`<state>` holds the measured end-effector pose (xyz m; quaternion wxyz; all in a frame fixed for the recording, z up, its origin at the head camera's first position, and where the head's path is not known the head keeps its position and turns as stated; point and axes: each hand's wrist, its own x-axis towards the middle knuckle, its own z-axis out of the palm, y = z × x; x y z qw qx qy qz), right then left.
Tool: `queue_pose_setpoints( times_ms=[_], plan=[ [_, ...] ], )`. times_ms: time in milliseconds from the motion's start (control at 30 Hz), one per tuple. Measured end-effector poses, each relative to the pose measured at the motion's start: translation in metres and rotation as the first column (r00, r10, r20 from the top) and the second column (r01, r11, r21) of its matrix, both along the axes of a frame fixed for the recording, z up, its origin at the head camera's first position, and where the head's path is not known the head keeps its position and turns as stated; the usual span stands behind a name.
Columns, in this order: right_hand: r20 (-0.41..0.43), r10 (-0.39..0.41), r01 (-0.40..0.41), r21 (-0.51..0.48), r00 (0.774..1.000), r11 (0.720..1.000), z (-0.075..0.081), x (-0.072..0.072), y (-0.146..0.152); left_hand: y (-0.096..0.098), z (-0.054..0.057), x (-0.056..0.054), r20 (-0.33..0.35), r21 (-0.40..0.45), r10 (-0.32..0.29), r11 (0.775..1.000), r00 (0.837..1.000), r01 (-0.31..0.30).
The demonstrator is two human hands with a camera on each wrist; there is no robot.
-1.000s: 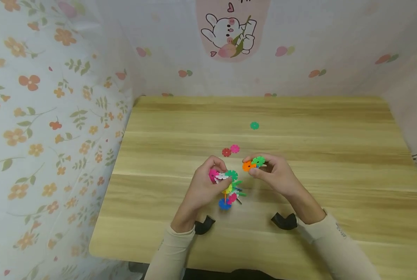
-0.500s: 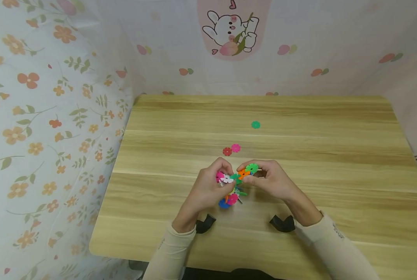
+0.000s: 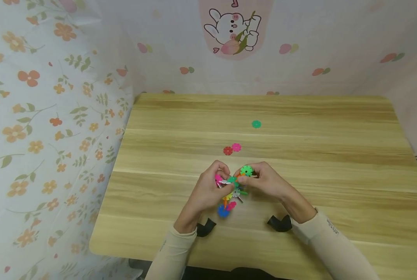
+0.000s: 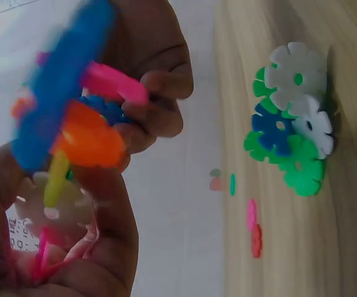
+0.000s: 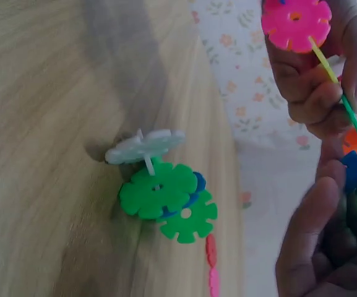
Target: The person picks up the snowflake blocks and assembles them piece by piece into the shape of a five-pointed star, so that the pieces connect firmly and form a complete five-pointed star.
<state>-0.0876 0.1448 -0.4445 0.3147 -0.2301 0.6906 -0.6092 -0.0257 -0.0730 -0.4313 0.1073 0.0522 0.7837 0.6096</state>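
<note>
**Alignment by opposed pinch grips**

The left hand [image 3: 208,190] pinches a disc chain [image 3: 227,197] above the table [image 3: 159,155]; the right hand [image 3: 266,181] pinches a green-and-orange disc cluster [image 3: 246,171] just beside it, presumably to keep both aligned.

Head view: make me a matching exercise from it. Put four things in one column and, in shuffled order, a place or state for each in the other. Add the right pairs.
Column one
1. Left hand
2. Loose red disc
3. Right hand
4. Loose green disc

Column two
A. Lies alone, nearest the far edge of the table
B. Holds discs, a bright green disc among them
C. Lies beside a loose pink disc
D. Holds discs, a pink disc and a white disc among them

Right pairs: 1-D, 2-C, 3-B, 4-A
</note>
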Motion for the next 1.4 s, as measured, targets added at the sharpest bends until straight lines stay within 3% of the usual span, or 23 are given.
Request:
queue_pose_setpoints(
  times_ms=[133, 200, 267, 333, 467, 500, 567, 667, 733, 967, 1200, 1400],
  plan=[
    [0.027, 0.021, -0.021, 0.004, 0.999, 1.000, -0.003, -0.009, 0.001, -0.005, -0.012, -0.003, 0.047, 0.073, 0.029, 0.997, 0.998, -0.033],
    [0.030, -0.014, 0.014, 0.027, 0.999, 1.000, -0.004, -0.019, 0.001, -0.008, -0.017, -0.004, 0.080, 0.133, 0.073, 0.988, 0.994, -0.083],
    [0.003, -0.082, 0.081, 0.082, 0.997, 0.993, -0.007, -0.032, 0.001, -0.009, -0.021, -0.004, 0.139, 0.219, 0.135, 0.962, 0.981, -0.164],
    [-0.043, -0.152, 0.157, 0.153, 0.987, 0.976, -0.014, -0.047, 0.000, -0.010, -0.024, -0.006, 0.211, 0.335, 0.192, 0.907, 0.959, -0.255],
    [-0.154, -0.182, 0.222, 0.308, 0.971, 0.925, -0.041, -0.072, -0.003, -0.009, -0.026, -0.006, 0.340, 0.520, 0.246, 0.755, 0.908, -0.400],
    [-0.173, -0.180, 0.230, 0.337, 0.968, 0.913, -0.048, -0.076, -0.003, -0.009, -0.026, -0.006, 0.361, 0.546, 0.240, 0.729, 0.901, -0.412],
    [-0.208, -0.169, 0.239, 0.377, 0.963, 0.895, -0.059, -0.083, -0.006, -0.010, -0.025, -0.005, 0.379, 0.573, 0.222, 0.706, 0.898, -0.417],
    [-0.275, -0.151, 0.258, 0.414, 0.950, 0.873, -0.067, -0.089, -0.010, -0.011, -0.025, -0.004, 0.394, 0.591, 0.187, 0.698, 0.900, -0.404],
    [-0.312, -0.131, 0.261, 0.421, 0.941, 0.869, -0.068, -0.092, -0.013, -0.012, -0.026, -0.004, 0.396, 0.593, 0.170, 0.703, 0.903, -0.393],
    [-0.381, -0.111, 0.284, 0.436, 0.918, 0.854, -0.067, -0.093, -0.019, -0.014, -0.027, -0.007, 0.392, 0.640, 0.096, 0.686, 0.915, -0.346],
    [-0.518, -0.078, 0.360, 0.470, 0.852, 0.806, -0.065, -0.087, -0.025, -0.009, -0.024, -0.007, 0.386, 0.618, 0.085, 0.716, 0.919, -0.326],
    [-0.581, -0.024, 0.352, 0.459, 0.813, 0.816, -0.065, -0.085, -0.026, -0.007, -0.026, -0.007, 0.381, 0.649, 0.093, 0.682, 0.920, -0.338]
  ],
)
